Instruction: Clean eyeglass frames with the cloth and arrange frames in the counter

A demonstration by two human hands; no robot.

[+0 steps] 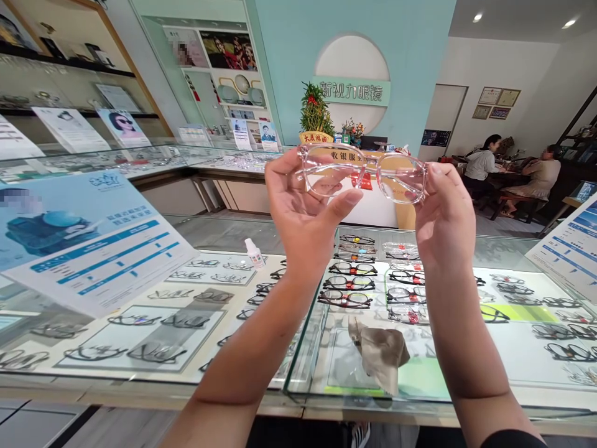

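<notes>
A pair of eyeglasses (366, 158) with a clear, see-through frame is held up in the air above the glass counter. My left hand (303, 193) grips its left end, with the thumb stretched below the lens. At the other end, my right hand (445, 199) pinches the hinge area between thumb and finger. Both lenses face across the room, and the folded or trailing temples show through them. Below, on the glass top, lies a crumpled grey-brown cloth (382, 351). A small white spray bottle (254, 254) stands farther left.
Several rows of dark-framed glasses (352, 283) are laid out at the glass counter (298, 373). A blue-and-white sign (93, 242) leans at the left, another sign (569, 249) at the right. Two people (482, 165) sit at a table in the far right background.
</notes>
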